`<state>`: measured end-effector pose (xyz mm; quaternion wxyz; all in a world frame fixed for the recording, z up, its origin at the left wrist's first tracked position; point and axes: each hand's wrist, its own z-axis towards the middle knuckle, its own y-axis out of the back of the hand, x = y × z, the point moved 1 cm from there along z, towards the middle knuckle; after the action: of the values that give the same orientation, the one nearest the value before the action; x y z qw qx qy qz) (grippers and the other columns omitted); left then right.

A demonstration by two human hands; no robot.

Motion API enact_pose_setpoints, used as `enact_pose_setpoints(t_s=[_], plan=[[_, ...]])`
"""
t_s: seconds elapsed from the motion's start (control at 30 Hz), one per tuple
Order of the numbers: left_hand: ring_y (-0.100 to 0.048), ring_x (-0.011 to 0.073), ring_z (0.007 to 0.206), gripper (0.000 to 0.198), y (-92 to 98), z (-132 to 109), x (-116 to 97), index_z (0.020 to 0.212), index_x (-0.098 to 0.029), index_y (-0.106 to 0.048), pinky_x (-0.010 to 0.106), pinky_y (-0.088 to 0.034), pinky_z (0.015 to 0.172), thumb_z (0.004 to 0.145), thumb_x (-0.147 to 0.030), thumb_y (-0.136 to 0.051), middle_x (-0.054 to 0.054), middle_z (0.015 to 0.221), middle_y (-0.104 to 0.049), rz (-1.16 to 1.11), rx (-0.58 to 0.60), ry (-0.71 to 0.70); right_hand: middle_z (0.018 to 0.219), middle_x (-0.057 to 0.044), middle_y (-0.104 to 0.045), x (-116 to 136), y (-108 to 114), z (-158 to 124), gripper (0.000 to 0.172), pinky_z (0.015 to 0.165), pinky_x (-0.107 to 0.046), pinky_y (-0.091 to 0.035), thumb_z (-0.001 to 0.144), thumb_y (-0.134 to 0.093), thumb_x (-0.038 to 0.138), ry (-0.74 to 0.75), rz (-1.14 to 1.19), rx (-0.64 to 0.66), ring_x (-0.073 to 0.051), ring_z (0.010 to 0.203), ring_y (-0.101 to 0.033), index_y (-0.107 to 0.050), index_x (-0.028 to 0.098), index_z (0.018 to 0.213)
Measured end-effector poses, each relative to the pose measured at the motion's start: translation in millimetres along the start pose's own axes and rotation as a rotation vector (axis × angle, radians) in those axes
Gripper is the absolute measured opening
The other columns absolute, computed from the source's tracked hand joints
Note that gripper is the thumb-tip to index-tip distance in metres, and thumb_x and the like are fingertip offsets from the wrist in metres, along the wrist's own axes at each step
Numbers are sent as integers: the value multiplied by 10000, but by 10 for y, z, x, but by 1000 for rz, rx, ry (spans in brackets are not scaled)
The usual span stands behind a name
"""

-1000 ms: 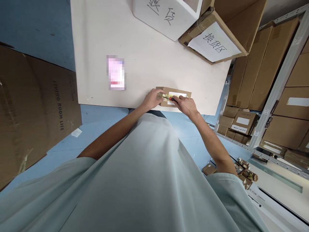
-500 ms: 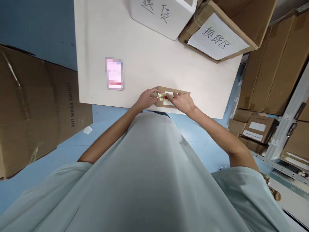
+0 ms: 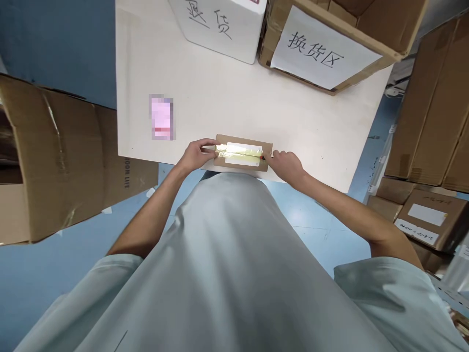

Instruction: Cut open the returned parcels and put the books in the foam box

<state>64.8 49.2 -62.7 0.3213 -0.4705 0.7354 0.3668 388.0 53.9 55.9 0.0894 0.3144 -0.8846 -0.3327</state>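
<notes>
A small flat cardboard parcel (image 3: 242,153) with a white label and a strip of clear tape along its top lies near the front edge of the pale table (image 3: 227,98). My left hand (image 3: 196,154) grips the parcel's left end, fingers curled over it. My right hand (image 3: 287,165) is at the parcel's right end, closed round a small red-tipped tool (image 3: 262,157) whose tip touches the tape line. I cannot make out the tool's body.
A white box (image 3: 220,22) with handwritten characters and an open cardboard box (image 3: 330,44) with a paper sign stand at the table's far side. A pink blurred item (image 3: 161,117) lies on the left. A large carton (image 3: 54,156) is on the floor left; stacked cartons (image 3: 432,98) right.
My right hand has slid with the red-tipped tool from the parcel's left part to its right end, uncovering the label and tape. The head has turned, shifting the view.
</notes>
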Motion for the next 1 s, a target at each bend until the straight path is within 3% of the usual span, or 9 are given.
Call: enact_pose_setpoints(t_s=[0.1,0.23,0.37,0.47,0.53,0.6,0.67,0.8,1.0], plan=[[-810,292,1040,480,-77,-40,-45,1195,-216,-826,446,-674,1000,762,-410,-899,99,1361,-809,27,-19,9,1215,-200,-762,-135,-121,-116,699,681,-366,-407,992,-434,-74,-1,5,0,-311,1014,-778,-465,112,1665],[-809,286,1026,487,-178,-53,-61,1207,-205,-825,455,-671,1014,767,-408,-869,102,1347,-814,59,-27,-10,1161,-188,-767,-325,-226,-240,534,703,-359,-366,1014,-429,-54,-42,23,18,-294,990,-773,-620,126,1479],[-803,286,1036,480,-235,-48,-44,1220,-199,-811,474,-668,1038,795,-421,-828,108,1368,-801,96,-20,-26,1165,-184,-766,-493,-330,-264,464,727,-350,-339,1038,-463,-29,-55,62,17,-278,966,-760,-661,154,1416],[-766,346,1237,464,-308,-65,-66,1264,-212,-790,530,-644,1105,864,-446,-789,134,1455,-751,209,-59,-32,1189,-181,-763,-570,-431,-209,462,728,-348,-315,1045,-481,-16,-53,108,-23,-274,971,-746,-668,169,1424],[-587,429,1533,521,-432,-82,-117,1361,-199,-758,618,-534,1243,928,-489,-763,195,1634,-619,374,-138,-109,1195,-180,-759,-603,-510,-164,449,721,-351,-292,1050,-485,-2,-49,137,-54,-274,977,-734,-671,173,1419],[-238,474,1749,721,-631,-92,-169,1565,-165,-636,700,-306,1376,983,-578,-732,238,1825,-372,552,-189,-254,1197,-177,-753,-628,-589,-137,451,716,-352,-271,1050,-484,0,-47,159,-88,-271,977,-723,-671,178,1420],[-6,473,1788,968,-860,-86,-180,1754,-146,-403,740,-125,1407,1014,-708,-671,240,1906,-154,661,-116,-374,1188,-168,-754,-646,-657,-139,483,716,-354,-262,1042,-478,-14,-43,170,-110,-266,969,-715,-668,186,1438],[71,479,1781,1106,-1130,-55,-68,1828,-126,-221,742,-16,1408,1043,-863,-471,242,1917,-22,758,49,-445,1182,-167,-762,-663,-749,-200,556,709,-357,-265,1013,-482,-34,-22,172,-122,-266,963,-709,-651,191,1493],[79,473,1781,1129,-1090,-56,67,1843,-130,-169,737,-14,1411,1045,-895,-395,237,1916,14,821,63,-459,1185,-149,-757,-724,-859,-239,574,704,-353,-256,1012,-495,-11,-4,203,-106,-249,936,-688,-633,225,1517]])
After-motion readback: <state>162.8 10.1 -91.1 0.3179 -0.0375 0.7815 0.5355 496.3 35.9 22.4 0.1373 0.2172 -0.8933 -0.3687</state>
